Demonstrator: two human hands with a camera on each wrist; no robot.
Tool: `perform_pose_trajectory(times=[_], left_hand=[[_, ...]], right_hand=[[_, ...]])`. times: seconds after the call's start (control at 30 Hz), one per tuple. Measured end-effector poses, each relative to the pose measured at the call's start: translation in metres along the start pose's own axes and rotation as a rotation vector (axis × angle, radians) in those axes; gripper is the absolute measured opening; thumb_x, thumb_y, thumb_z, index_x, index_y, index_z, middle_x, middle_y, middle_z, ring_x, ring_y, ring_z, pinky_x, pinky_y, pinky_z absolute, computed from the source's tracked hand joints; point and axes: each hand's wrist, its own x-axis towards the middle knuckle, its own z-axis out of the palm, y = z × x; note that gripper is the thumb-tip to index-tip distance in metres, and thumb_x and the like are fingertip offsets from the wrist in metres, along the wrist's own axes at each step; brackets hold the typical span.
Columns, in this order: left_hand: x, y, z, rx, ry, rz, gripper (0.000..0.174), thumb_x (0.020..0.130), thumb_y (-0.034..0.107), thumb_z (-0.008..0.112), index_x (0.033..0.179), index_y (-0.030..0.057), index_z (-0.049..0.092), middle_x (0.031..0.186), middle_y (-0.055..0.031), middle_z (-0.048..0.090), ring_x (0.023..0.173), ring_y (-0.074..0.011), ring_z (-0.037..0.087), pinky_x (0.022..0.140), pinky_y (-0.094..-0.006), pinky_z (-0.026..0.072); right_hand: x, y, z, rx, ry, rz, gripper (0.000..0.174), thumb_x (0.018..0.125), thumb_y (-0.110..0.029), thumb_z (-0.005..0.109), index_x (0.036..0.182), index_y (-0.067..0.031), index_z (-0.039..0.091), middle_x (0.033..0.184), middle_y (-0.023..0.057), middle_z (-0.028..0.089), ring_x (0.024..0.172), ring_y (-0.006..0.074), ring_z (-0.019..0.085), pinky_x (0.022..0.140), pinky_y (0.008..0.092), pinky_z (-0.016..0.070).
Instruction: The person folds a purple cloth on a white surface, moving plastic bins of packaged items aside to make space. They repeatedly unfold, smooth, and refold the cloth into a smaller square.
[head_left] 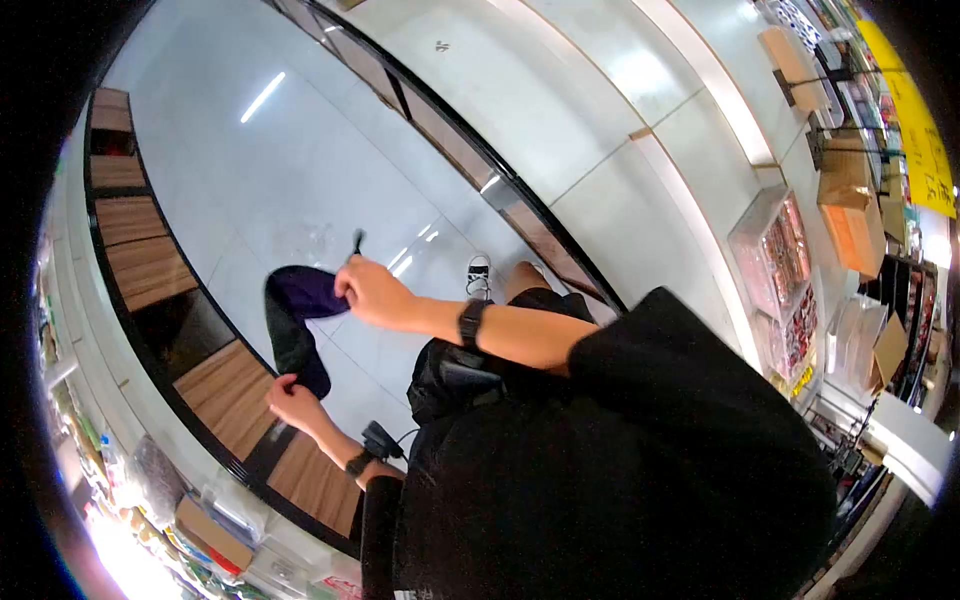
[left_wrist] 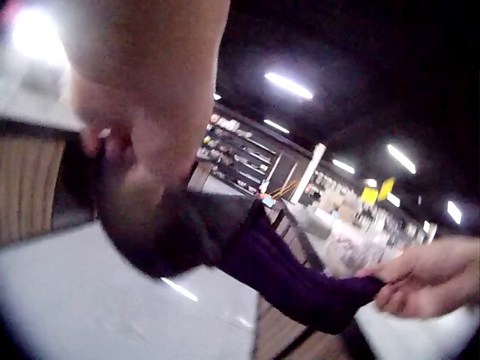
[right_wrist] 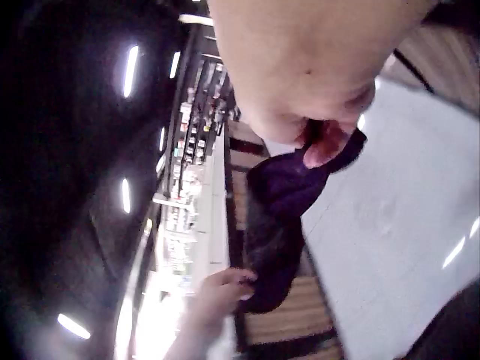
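A long, soft cloth piece (head_left: 290, 315), dark purple and black, hangs bent between the two hands. My right hand (head_left: 380, 295) pinches its purple end, and a short dark tip sticks out past the fingers. At the other end, my left hand (head_left: 297, 405) grips the black part. The left wrist view has the cloth (left_wrist: 277, 277) stretched from my left hand (left_wrist: 150, 135) to my right hand (left_wrist: 431, 277). In the right wrist view, my right hand (right_wrist: 315, 97) holds the bunched cloth (right_wrist: 281, 225) above my left hand (right_wrist: 217, 296).
Wood-panelled, black-framed low units (head_left: 235, 395) run along the left, with packed goods beyond. Pale tiled floor (head_left: 290, 180) lies below the hands. A white stepped counter (head_left: 630, 200) stands on the right, holding clear boxes (head_left: 770, 250) and a cardboard box (head_left: 850, 220).
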Motion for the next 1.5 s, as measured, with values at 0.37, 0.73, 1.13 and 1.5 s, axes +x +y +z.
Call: perform_pose_trajectory(times=[0.37, 0.73, 1.13, 1.5], left_hand=[[-0.013, 0.163, 0.011, -0.839, -0.541, 0.607, 0.046, 0.078, 0.003, 0.066, 0.119, -0.0007, 0.046, 0.114, -0.0136, 0.051, 0.111, -0.0264, 0.048, 0.102, -0.0382, 0.0341], [-0.043, 0.21, 0.003, -0.623, 0.21, 0.437, 0.021, 0.088, 0.005, 0.049, 0.107, -0.0032, 0.05, 0.095, -0.0195, 0.056, 0.083, -0.0323, 0.058, 0.076, -0.0406, 0.0488], [0.019, 0.115, 0.015, -0.037, 0.168, 0.333, 0.04, 0.097, 0.026, 0.047, 0.129, 0.0008, 0.045, 0.118, -0.0232, 0.058, 0.099, -0.0407, 0.06, 0.08, -0.0481, 0.0506], [-0.044, 0.195, -0.014, -0.092, 0.181, 0.38, 0.029, 0.093, 0.021, 0.051, 0.111, -0.0021, 0.053, 0.106, -0.0239, 0.06, 0.093, -0.0408, 0.06, 0.077, -0.0458, 0.0477]], right_hand=[[-0.025, -0.029, -0.046, 0.201, 0.057, 0.083, 0.024, 0.074, 0.006, 0.054, 0.096, 0.0004, 0.062, 0.101, 0.0183, 0.054, 0.089, 0.0332, 0.057, 0.078, 0.0411, 0.0469], [-0.069, -0.025, -0.183, 0.229, 0.04, 0.152, 0.051, 0.081, -0.023, 0.064, 0.122, 0.0035, 0.051, 0.12, 0.0164, 0.053, 0.097, 0.0272, 0.057, 0.084, 0.0348, 0.0471], [-0.415, 0.136, -0.498, 1.109, 1.605, 0.328, 0.064, 0.09, -0.053, 0.055, 0.126, -0.004, 0.038, 0.116, 0.0179, 0.054, 0.095, 0.0301, 0.059, 0.074, 0.0391, 0.0522], [-0.471, 0.161, -0.588, 1.496, 1.649, 0.222, 0.054, 0.084, -0.017, 0.061, 0.121, 0.0083, 0.03, 0.132, 0.035, 0.037, 0.115, 0.0503, 0.05, 0.089, 0.0465, 0.0548]])
